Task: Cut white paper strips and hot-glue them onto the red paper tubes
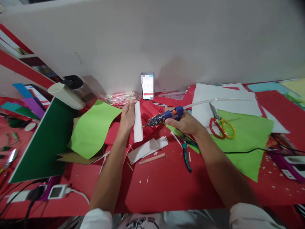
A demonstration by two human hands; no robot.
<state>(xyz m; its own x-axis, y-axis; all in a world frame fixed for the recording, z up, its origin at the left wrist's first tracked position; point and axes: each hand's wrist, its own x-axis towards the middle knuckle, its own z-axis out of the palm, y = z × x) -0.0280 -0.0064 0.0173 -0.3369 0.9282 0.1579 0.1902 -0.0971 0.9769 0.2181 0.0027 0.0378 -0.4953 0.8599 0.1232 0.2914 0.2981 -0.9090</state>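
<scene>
My left hand is closed on a narrow white foam strip and holds it upright above the red table. A blue glue gun sits in my right hand, fingers wrapped round its grip. Its nozzle points left, right at the strip's edge. A clear glue stick juts from the back of the gun to the right. Beneath both hands lie white foam offcuts and a pink stick.
Red-and-yellow scissors rest on green paper at the right. Teal-handled pliers lie near my right wrist. A green sheet and dark green board are left. A phone leans on the wall. Cables run along both sides.
</scene>
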